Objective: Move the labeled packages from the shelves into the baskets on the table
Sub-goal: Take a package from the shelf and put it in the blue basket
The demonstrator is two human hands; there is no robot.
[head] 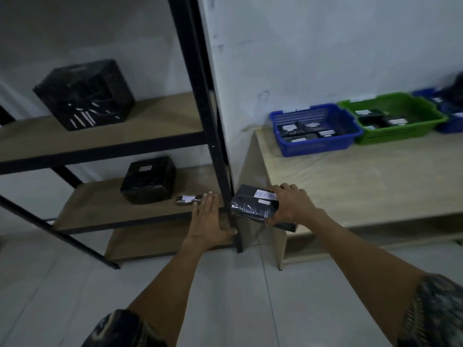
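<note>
My right hand [292,206] grips a flat black package [250,206] labelled RETURN, its long axis running left from my fingers toward the shelf post [215,146]. My left hand [209,221] lies flat, fingers straight, holding nothing; a small labelled packet [188,199] sits just beyond its fingertips. The blue basket [313,149] and green basket [390,136] lie far ahead-right of my right fingers, the nearer hand.

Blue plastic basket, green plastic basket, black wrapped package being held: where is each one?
Blue plastic basket [317,147]: head view, front wall.
Green plastic basket [397,137]: head view, front wall.
Black wrapped package [246,207]: head view, wrapped top face.
</note>
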